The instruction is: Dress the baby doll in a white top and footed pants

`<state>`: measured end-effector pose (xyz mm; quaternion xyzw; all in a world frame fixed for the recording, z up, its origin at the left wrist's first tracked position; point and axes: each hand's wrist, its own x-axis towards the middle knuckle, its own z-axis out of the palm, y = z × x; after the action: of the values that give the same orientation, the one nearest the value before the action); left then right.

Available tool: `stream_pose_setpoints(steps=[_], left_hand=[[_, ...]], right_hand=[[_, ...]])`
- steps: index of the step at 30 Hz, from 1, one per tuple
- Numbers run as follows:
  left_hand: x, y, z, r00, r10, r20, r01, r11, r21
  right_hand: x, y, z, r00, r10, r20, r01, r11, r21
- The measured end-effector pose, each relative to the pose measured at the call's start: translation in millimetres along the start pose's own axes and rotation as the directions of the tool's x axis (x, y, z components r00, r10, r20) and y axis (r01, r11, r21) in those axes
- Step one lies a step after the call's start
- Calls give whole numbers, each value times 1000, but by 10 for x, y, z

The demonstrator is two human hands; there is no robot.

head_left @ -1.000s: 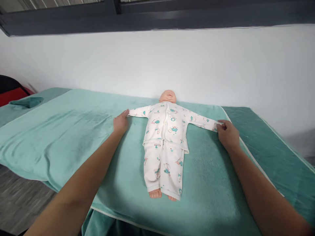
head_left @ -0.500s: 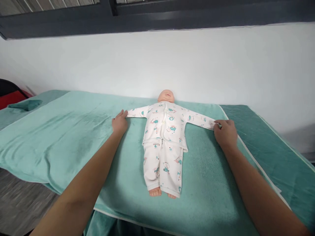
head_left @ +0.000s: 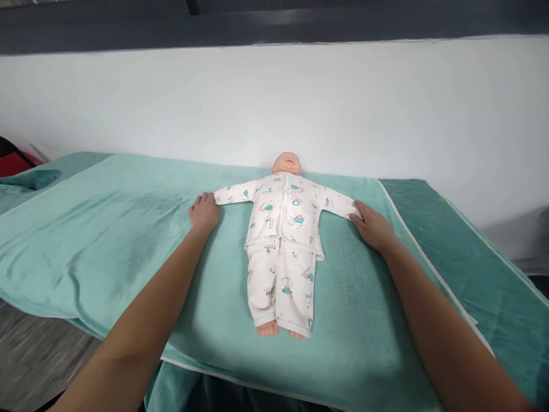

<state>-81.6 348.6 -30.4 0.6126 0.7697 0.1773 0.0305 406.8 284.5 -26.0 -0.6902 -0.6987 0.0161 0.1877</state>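
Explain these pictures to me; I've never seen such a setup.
No machine here: the bare left hand and right hand belong to a person whose head-worn camera takes every picture, looking forward and down. A peach-coloured doll in white, teal-printed cloth pajamas lies on its back upon a plush teal blanket. The left hand's fingers touch the end of one white sleeve; whether they grip it is unclear. The right hand holds the end of the other sleeve.

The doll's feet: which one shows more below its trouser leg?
The foot on the person's left; more of it shows, while the trouser cuff hides more of the other foot.
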Motion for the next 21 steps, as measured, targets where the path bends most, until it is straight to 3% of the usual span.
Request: stream_pose_setpoints(steps=[8, 14, 17, 21], left_hand=[[-164, -32, -13, 1000, 3, 0, -3, 999, -42], [-379, -17, -97, 998, -6, -68, -4, 989, -148], [-676, -15, -151, 989, 37, -143, -76, 957, -279], [-1404, -2, -238, 966, 140, -219, -238, 819, -523]], right_hand=[[-267, -55, 9, 999, 52, 0, -52, 995, -80], [-600, -307, -43, 992, 122, 17, -120, 989, -90], [-805, -491, -73, 996, 94, 9, -93, 993, -68], [-1227, -848, -105, 997, -71, -23, 73, 990, 125]])
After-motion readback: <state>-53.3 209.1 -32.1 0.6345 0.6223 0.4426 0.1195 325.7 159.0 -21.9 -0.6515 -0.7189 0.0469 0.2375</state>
